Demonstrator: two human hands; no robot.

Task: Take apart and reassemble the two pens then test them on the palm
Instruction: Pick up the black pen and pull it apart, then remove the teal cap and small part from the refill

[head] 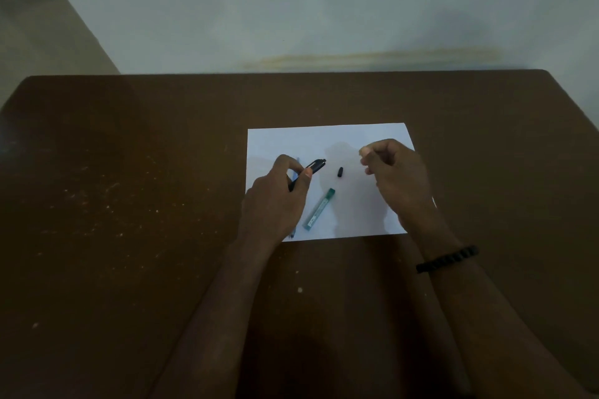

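My left hand (278,201) grips a black pen barrel (312,168) between thumb and fingers, its clip end pointing up and right over the white paper sheet (324,139). A small black pen part (340,172) lies on the paper just right of the barrel. A blue pen (295,172) lies mostly hidden under my left hand. My right hand (393,172) hovers over the paper's right side with fingers curled and thumb against fingertips; whether it pinches something small, I cannot tell. A green translucent tube (319,210) lies on the paper between the hands.
The paper sits on a dark brown table (129,204) speckled with pale crumbs. A pale wall runs behind the table's far edge. A black beaded bracelet (449,258) is on my right wrist.
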